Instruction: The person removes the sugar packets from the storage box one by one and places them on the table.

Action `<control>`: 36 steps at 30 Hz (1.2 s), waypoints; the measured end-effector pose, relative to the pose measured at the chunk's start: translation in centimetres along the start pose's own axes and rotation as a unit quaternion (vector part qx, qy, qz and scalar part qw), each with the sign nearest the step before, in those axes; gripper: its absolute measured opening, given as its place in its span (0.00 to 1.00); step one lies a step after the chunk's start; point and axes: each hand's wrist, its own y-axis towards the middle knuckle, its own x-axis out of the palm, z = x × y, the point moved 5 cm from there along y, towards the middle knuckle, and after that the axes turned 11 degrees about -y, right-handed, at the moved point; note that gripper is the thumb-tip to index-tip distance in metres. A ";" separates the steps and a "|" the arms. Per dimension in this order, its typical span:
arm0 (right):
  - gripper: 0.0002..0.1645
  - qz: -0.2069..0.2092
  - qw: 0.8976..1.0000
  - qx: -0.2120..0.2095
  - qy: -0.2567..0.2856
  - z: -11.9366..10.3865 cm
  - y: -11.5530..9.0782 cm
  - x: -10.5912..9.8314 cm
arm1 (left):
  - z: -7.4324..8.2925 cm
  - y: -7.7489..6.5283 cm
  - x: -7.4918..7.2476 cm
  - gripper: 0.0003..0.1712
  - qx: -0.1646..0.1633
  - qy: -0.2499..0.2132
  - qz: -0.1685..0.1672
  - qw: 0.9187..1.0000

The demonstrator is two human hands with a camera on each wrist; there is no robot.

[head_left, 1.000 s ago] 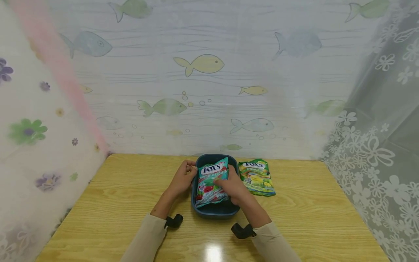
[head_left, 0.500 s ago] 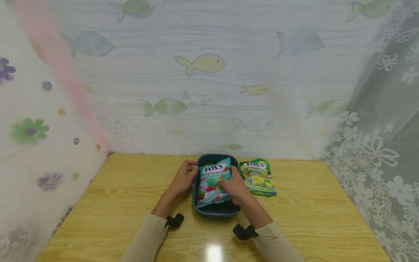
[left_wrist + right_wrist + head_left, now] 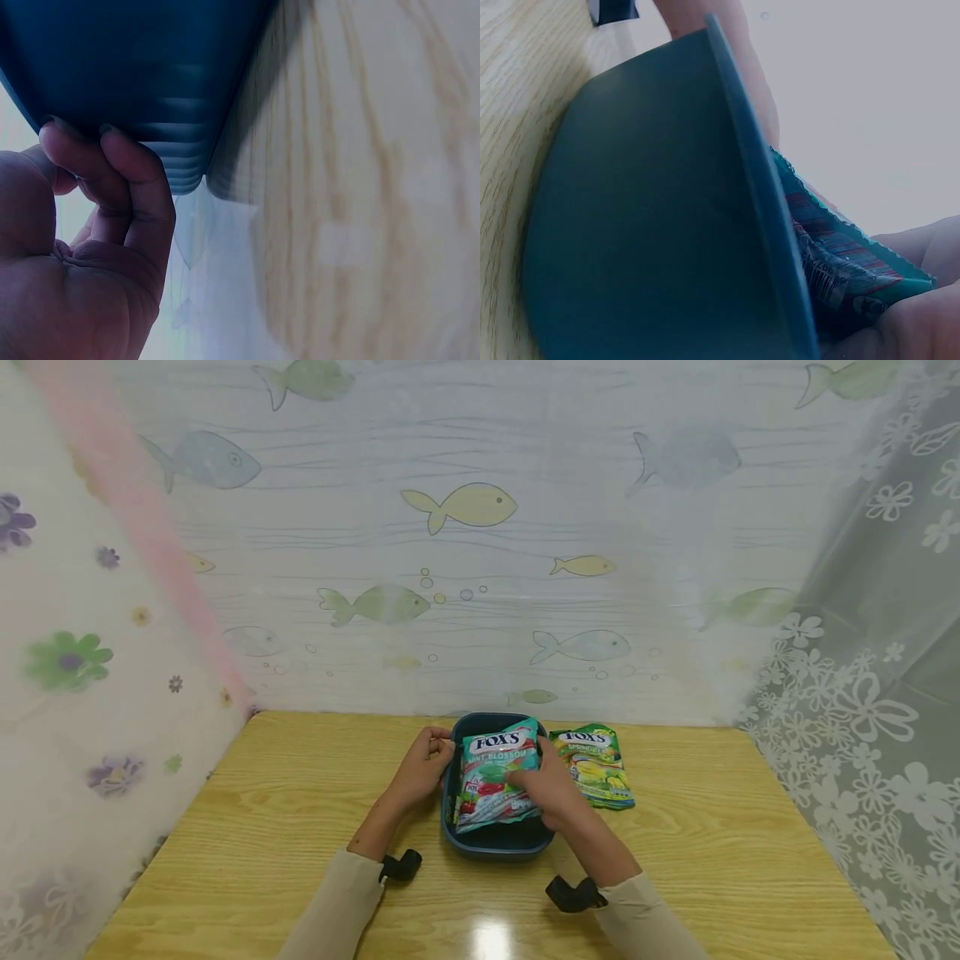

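My right hand [image 3: 551, 783] grips the right side of a teal candy bag [image 3: 497, 777] marked "FOX'S Mint Blossom". The bag leans over the right part of a dark blue plastic tub [image 3: 498, 852], its top corner at the rim. In the right wrist view, the bag's crimped edge [image 3: 855, 236] rises above the tub wall [image 3: 652, 202]. At the tub's left rim, my left hand [image 3: 420, 768] has bent fingers. The left wrist view shows its fingertips [image 3: 124, 150] against the tub's outer wall [image 3: 112, 67]. A strip of another dark package [image 3: 452, 797] shows beneath the teal bag.
A green and yellow candy bag [image 3: 592, 767], marked "FOX'S", lies flat just right of the tub. All stand on a wood-grain table [image 3: 300, 827]. A fish-patterned curtain [image 3: 480, 610] hangs behind it, with flowered curtains at both sides.
The right hand has shifted the teal candy bag slightly right and up in the tub. More of the package at the left beneath it shows. The left hand stays at the rim.
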 end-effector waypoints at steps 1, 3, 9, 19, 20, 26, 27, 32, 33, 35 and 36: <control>0.53 -0.002 1.000 0.002 0.004 0.0 -0.1 -0.1 | 0.0 0.0 0.0 0.18 0.000 0.000 0.001 1.000; 0.53 0.000 1.000 0.004 0.007 -0.1 -0.3 -0.5 | 0.0 0.0 0.0 0.18 0.000 0.000 0.002 1.000; 0.52 0.002 1.000 0.010 0.017 -0.3 -0.8 -1.5 | 0.1 -0.2 0.0 0.18 0.001 0.002 -0.001 1.000; 0.53 0.002 1.000 0.023 0.015 0.1 -1.3 -3.4 | 0.4 -0.6 0.2 0.19 -0.003 0.003 -0.007 1.000; 0.53 0.004 1.000 0.024 0.015 0.1 -1.3 -3.6 | 0.4 -0.6 0.2 0.19 -0.002 0.004 -0.007 1.000; 0.51 0.002 1.000 0.018 0.022 0.1 -1.6 -4.6 | 0.6 -0.8 0.4 0.20 0.005 0.003 -0.014 1.000; 0.51 0.000 1.000 0.017 0.025 0.1 -1.6 -4.8 | 0.7 -0.8 0.4 0.21 0.005 0.001 -0.014 1.000; 0.49 -0.012 0.999 0.012 0.035 0.2 -1.8 -5.7 | 1.3 -1.1 0.6 0.20 0.004 0.002 -0.013 1.000; 0.49 -0.013 0.999 0.013 0.037 0.2 -1.8 -5.9 | 1.2 -1.1 0.6 0.20 0.002 0.004 -0.011 1.000; 0.49 -0.015 0.999 0.014 0.037 0.2 -1.9 -6.3 | 0.8 -0.9 0.5 0.18 0.004 0.006 -0.006 1.000; 0.49 -0.015 0.999 0.017 0.037 0.3 -2.0 -6.5 | 0.8 -0.9 0.5 0.18 0.004 0.007 -0.005 1.000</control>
